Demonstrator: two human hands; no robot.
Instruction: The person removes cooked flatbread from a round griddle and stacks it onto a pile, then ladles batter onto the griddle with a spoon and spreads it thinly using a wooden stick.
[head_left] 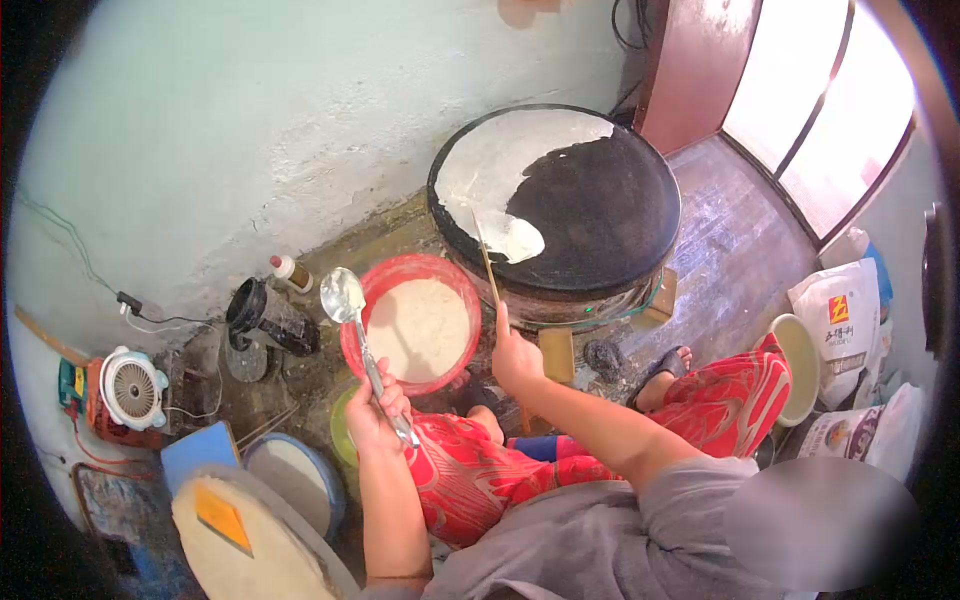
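My left hand (378,415) is closed around the handle of a large metal spoon (343,296), its bowl smeared with pale batter and raised by the left rim of a red basin (352,345). Pale batter (420,325) fills much of that basin. My right hand (517,362) grips a thin wooden batter spreader (489,268), whose far end reaches over the round black griddle (610,215). A thin batter layer (490,155) covers the griddle's left and back, with a thicker blob (522,242) near the front edge. The rest of the plate shows black.
At lower left, a stack of pale flat rounds (215,565) carries an orange triangular piece (222,514). Behind it are a blue-rimmed bucket (335,490), a small fan (133,388) and a black container (270,318). White sacks (838,320) and a pale basin (797,370) stand right.
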